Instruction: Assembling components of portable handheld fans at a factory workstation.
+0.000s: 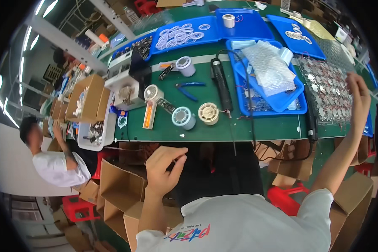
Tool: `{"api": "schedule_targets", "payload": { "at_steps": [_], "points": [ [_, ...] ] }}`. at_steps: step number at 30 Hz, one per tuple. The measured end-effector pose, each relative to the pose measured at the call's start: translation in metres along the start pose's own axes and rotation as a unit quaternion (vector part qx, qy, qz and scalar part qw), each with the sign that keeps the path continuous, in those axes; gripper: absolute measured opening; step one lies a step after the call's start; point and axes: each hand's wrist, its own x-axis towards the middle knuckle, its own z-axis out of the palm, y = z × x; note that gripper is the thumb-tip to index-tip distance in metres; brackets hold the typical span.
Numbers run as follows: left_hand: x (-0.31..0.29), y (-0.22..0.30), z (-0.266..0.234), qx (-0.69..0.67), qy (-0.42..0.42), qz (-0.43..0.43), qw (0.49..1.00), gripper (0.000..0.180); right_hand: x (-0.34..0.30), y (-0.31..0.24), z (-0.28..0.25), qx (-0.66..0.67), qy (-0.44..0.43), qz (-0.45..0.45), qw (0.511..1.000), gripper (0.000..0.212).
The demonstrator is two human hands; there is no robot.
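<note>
My left hand (164,170) hovers just off the table's near edge, fingers loosely bent, with nothing visible between thumb and forefinger. My right hand (360,94) reaches over the table's right end, fingers bent and apart, beside a clear tray of small silvery parts with thin wires (325,90). Nothing shows in it, though its far side is hidden. Left of that tray, a black corded tool (311,113) lies by the edge. Another thick-handled black tool (222,86) lies mid-table. Near the left hand are a light-blue-faced spool (183,118) and a cream spool (208,113).
Blue-handled cutters (190,90) lie mid-table. A blue tray of white rings (179,37) stands behind; bubble wrap (269,67) covers stacked blue trays. A black cable (253,109) runs over the front edge. Leftward are a white bin (97,140) and a seated person (56,161).
</note>
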Motion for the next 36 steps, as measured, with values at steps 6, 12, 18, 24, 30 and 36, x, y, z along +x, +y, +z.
{"api": "schedule_targets", "payload": {
  "at_steps": [6,12,18,24,30,36],
  "points": [
    [-0.033,-0.035,-0.029,-0.016,0.090,-0.074,0.993,0.019,-0.089,-0.154,0.140,0.129,-0.365,-0.129,0.913,0.021],
    [-0.038,-0.058,-0.029,-0.069,0.070,-0.055,0.994,0.019,-0.153,-0.202,0.232,0.010,-0.455,-0.270,0.848,0.061],
    [-0.049,-0.061,-0.014,-0.067,0.068,-0.095,0.991,0.016,-0.167,-0.173,0.292,-0.071,-0.388,-0.375,0.839,0.050],
    [-0.040,-0.056,0.016,-0.083,0.048,-0.119,0.988,0.017,-0.136,-0.131,0.148,0.348,-0.409,-0.056,0.841,0.054],
    [-0.049,-0.033,0.086,-0.078,-0.002,-0.114,0.990,0.017,-0.210,-0.011,0.030,0.243,-0.663,0.089,0.702,0.055],
    [-0.053,-0.009,0.099,-0.060,-0.025,-0.133,0.989,0.017,-0.369,0.190,0.006,0.033,-0.528,0.496,0.688,0.040]
  ]
}}
